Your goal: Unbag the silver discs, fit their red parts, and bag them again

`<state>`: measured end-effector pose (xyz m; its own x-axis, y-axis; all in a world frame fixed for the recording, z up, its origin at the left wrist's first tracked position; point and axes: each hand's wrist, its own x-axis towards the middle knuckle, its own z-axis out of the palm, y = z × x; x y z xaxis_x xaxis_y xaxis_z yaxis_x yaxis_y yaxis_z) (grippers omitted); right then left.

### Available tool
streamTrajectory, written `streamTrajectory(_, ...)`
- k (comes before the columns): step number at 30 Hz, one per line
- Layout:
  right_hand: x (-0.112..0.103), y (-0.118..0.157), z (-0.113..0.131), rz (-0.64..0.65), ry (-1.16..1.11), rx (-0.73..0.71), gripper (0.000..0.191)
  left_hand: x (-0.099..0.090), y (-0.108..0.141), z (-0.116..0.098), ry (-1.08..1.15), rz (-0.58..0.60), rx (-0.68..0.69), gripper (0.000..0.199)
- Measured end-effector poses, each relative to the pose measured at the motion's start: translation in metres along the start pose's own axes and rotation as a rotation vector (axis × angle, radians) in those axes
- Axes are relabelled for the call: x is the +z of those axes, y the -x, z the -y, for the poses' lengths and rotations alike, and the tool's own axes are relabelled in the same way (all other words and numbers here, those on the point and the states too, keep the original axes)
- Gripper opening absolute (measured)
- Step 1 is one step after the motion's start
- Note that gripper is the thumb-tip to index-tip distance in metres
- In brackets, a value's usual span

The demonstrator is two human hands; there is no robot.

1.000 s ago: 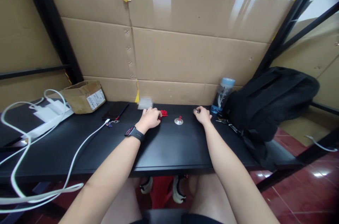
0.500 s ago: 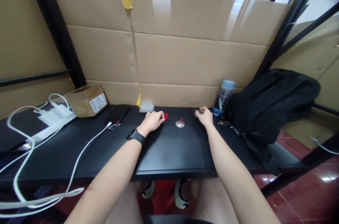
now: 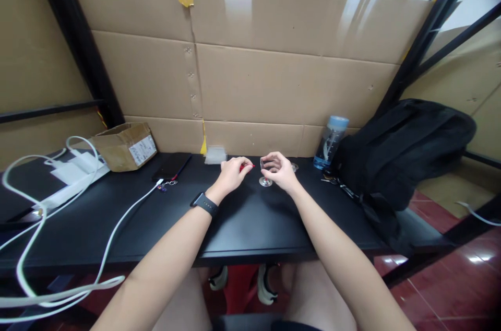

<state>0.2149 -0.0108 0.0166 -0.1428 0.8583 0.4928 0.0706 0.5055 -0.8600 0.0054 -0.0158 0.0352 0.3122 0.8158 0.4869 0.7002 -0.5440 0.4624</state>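
My left hand [image 3: 235,172] is closed in a pinch on a small red piece [image 3: 246,166], whose tip points right. My right hand [image 3: 278,170] faces it, with thumb and fingertips holding a thin clear disc [image 3: 262,163] on edge. A narrow gap separates the red tip from the disc. Below my right fingertips, a shiny round disc [image 3: 265,182] with a bit of red on it lies flat on the black table [image 3: 254,221]. Partly hidden behind my right hand is another small clear round item [image 3: 295,167].
A translucent pack [image 3: 215,155] lies by the cardboard wall. Leftward are a phone [image 3: 171,166] with a white cable, an open cardboard box [image 3: 125,147] and a white power strip [image 3: 72,187]. Rightward stand a water bottle [image 3: 331,143] and a black backpack [image 3: 407,151], with keys [image 3: 329,179] beside them.
My right hand has moved left from the clear round items, bringing a clear disc with it. My left hand has lifted slightly, the red piece now pointing toward that disc.
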Motion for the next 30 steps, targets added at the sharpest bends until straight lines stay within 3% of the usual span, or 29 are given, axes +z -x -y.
streamTrajectory(6, 0.016, 0.006, 0.008, 0.02, 0.017, -0.085, 0.04, 0.009, 0.002, -0.003, 0.017, -0.028, 0.067, 0.018)
streamTrajectory(16, 0.017, 0.008, 0.01, 0.047, 0.005, -0.119, 0.038, 0.014, 0.001, -0.004, 0.109, -0.091, 0.039, 0.013)
streamTrajectory(25, 0.018, 0.007, 0.005, 0.016, -0.135, -0.047, 0.043, 0.015, 0.002, -0.003, 0.136, -0.119, 0.097, 0.01)
streamTrajectory(30, 0.017, 0.004, 0.001, 0.041, -0.14, 0.048, 0.035, 0.015, 0.005, -0.007, 0.062, -0.192, 0.088, 0.01)
